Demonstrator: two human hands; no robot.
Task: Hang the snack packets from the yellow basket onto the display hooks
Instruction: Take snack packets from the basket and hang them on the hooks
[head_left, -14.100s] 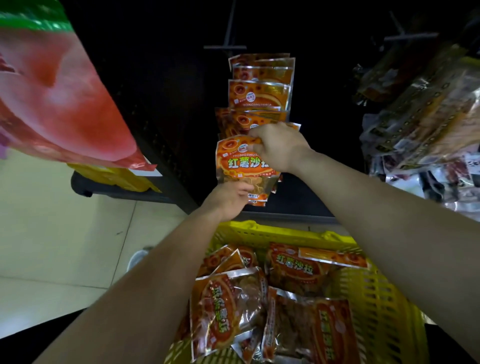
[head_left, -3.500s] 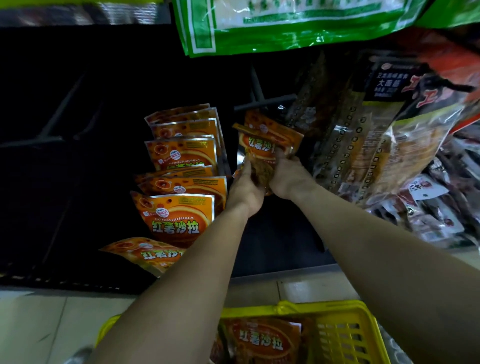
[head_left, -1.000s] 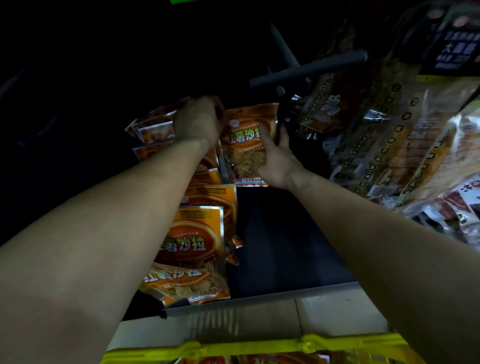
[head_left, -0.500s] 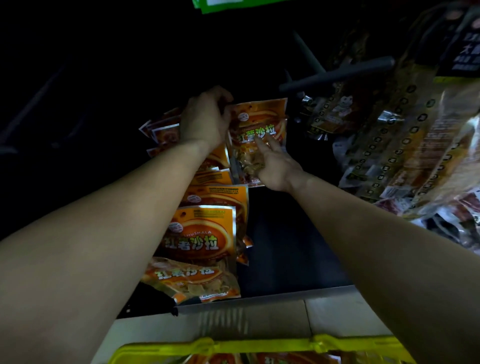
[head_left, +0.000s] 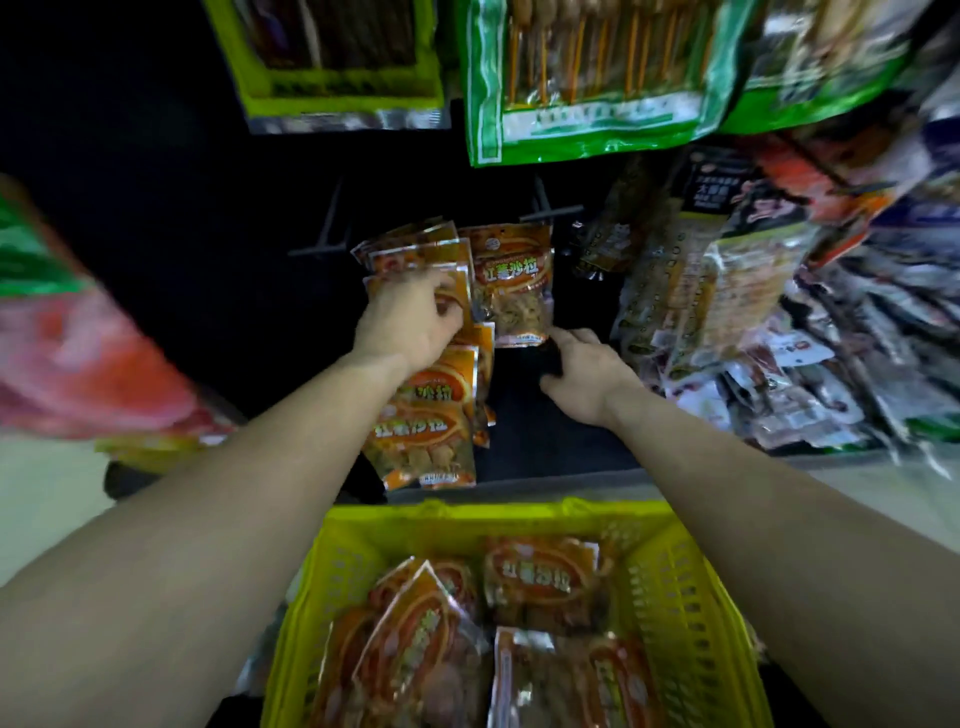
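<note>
An orange snack packet (head_left: 514, 280) hangs alone from a dark display hook (head_left: 551, 212) at the centre of the rack. My right hand (head_left: 582, 374) sits just below its bottom edge, fingers loosely curled, holding nothing. Left of it a row of matching hung orange packets (head_left: 426, 415) runs down the rack. My left hand (head_left: 410, 317) lies on the upper part of that row, fingers curled around a packet's right edge. The yellow basket (head_left: 493, 512) stands below, with several orange packets (head_left: 540, 577) lying inside.
An empty hook (head_left: 322, 249) juts out left of the row. Green packets (head_left: 587, 78) hang overhead. Mixed snack bags (head_left: 753, 322) crowd the right side, and a red bag (head_left: 67, 358) hangs at left. Pale floor tiles (head_left: 47, 499) show beside the basket.
My right hand has let go of the single packet and dropped below it; the packet now hangs by itself. My head has pulled back, bringing the basket into view.
</note>
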